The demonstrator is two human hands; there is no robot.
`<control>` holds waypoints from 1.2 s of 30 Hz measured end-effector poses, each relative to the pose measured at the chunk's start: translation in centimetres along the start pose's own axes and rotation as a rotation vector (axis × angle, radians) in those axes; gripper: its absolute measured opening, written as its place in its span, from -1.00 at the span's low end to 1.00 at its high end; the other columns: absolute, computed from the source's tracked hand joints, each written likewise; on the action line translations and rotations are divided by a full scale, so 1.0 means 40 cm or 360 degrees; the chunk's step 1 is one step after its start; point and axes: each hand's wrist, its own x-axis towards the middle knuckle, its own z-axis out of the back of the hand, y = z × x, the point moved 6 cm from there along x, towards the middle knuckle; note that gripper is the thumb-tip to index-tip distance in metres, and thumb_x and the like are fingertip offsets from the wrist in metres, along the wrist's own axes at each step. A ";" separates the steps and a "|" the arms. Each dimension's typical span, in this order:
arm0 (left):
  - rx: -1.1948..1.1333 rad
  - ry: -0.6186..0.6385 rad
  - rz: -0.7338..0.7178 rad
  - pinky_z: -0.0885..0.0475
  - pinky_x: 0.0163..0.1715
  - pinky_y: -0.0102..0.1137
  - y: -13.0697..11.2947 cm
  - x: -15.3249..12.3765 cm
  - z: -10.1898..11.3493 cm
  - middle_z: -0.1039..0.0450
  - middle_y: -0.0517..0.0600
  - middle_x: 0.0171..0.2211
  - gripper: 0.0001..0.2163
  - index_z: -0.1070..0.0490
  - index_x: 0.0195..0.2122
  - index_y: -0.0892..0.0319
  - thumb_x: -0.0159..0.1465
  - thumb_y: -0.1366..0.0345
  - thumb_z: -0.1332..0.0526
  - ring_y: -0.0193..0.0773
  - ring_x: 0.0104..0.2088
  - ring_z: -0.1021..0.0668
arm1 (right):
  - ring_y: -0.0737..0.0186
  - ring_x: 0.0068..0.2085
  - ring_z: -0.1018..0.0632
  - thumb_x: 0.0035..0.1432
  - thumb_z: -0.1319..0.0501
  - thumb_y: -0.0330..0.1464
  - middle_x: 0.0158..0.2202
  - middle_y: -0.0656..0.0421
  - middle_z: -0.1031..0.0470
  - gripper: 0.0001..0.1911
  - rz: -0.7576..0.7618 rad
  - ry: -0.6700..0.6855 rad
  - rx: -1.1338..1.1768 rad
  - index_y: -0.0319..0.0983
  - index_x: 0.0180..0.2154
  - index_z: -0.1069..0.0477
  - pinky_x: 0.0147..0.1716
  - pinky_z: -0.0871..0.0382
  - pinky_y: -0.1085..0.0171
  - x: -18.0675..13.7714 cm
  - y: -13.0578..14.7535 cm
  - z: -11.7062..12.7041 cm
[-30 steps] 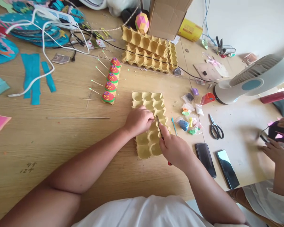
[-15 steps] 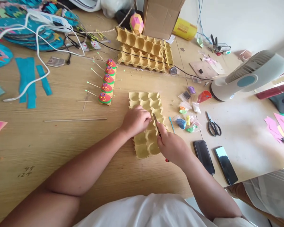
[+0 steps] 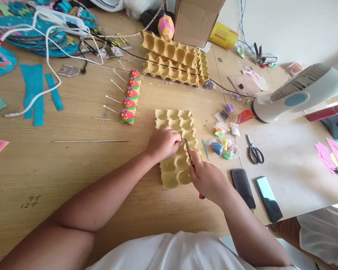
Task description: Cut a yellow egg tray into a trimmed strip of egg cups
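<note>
A pale yellow moulded-pulp egg tray [image 3: 174, 120] lies cups-up on the light wood-grain bench [image 3: 59, 168] in front of the person. Off its ragged left edge there is wide room, with a thin pale wooden stick [image 3: 90, 141] lying well apart. The left hand [image 3: 163, 143] rests on the tray, fingers curled in; whether they pinch the pulp I cannot tell. The right hand [image 3: 210, 178] is closed around a narrow metal-bladed knife [image 3: 189, 150] with a red handle end, at the tray's right edge. Room there is tighter: a slim blue stick [image 3: 205, 150] lies near, then small clear bags of coloured material [image 3: 216, 147]. Two dark smartphones [image 3: 243, 189] lie right of the forearm.
</note>
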 end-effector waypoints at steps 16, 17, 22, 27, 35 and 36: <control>-0.0073 0.0141 0.0095 -0.35 -0.33 -0.29 -0.017 -0.006 0.017 -0.60 -0.02 -0.43 -0.86 -0.60 -0.41 0.09 0.28 0.30 -0.27 -0.12 -0.25 -0.53 | 0.10 -0.23 -0.61 0.39 -0.01 -0.22 -0.19 0.13 -0.62 -0.45 0.0179 -0.0453 0.0860 -0.09 0.36 -0.10 -0.29 -0.39 0.24 -0.001 -0.092 0.026; -0.0079 0.0153 0.0113 -0.36 -0.33 -0.29 -0.020 -0.007 0.025 -0.60 -0.03 -0.43 -0.85 -0.61 -0.40 0.09 0.29 0.29 -0.26 -0.14 -0.28 -0.53 | 0.10 -0.24 -0.61 0.40 -0.01 -0.21 -0.19 0.13 -0.62 -0.45 0.0184 -0.0456 0.0872 -0.08 0.36 -0.10 -0.28 -0.39 0.23 0.001 -0.092 0.019; -0.0036 -0.0114 0.0116 -0.40 -0.22 -0.25 -0.012 -0.002 0.081 -0.64 -0.03 -0.33 -0.85 -0.62 -0.31 0.07 0.32 0.27 -0.24 -0.11 -0.22 -0.53 | 0.10 -0.30 -0.62 0.40 0.00 -0.19 -0.24 0.12 -0.63 -0.44 0.0149 -0.0456 0.0833 -0.10 0.37 -0.10 -0.33 -0.37 0.24 0.003 -0.098 0.011; -0.0003 -0.0170 0.0010 -0.43 -0.02 -0.21 0.020 0.005 0.069 -0.65 0.02 -0.15 -0.80 -0.60 -0.11 0.13 0.32 0.32 -0.22 -0.06 -0.05 -0.50 | 0.08 -0.33 -0.62 0.40 0.01 -0.24 -0.26 0.10 -0.67 -0.41 0.0072 -0.0470 0.0574 -0.13 0.41 -0.07 -0.41 -0.28 0.29 0.004 -0.083 0.035; -0.0076 -0.0081 0.0191 -0.45 -0.13 -0.24 0.042 0.000 0.042 -0.67 0.00 -0.26 -0.78 -0.61 -0.09 0.11 0.30 0.31 -0.22 -0.11 -0.18 -0.57 | 0.12 -0.35 -0.61 0.43 0.00 -0.25 -0.29 0.13 -0.68 -0.41 0.0078 -0.0362 0.0283 -0.14 0.43 -0.04 -0.47 -0.15 0.32 0.012 -0.042 0.038; -0.0073 -0.0083 0.0219 -0.45 -0.15 -0.25 0.043 -0.001 0.043 -0.67 -0.01 -0.27 -0.78 -0.61 -0.09 0.11 0.30 0.31 -0.23 -0.11 -0.20 -0.57 | 0.11 -0.34 -0.62 0.43 0.00 -0.25 -0.27 0.12 -0.68 -0.40 0.0083 -0.0348 0.0259 -0.14 0.43 -0.04 -0.46 -0.14 0.32 0.012 -0.040 0.034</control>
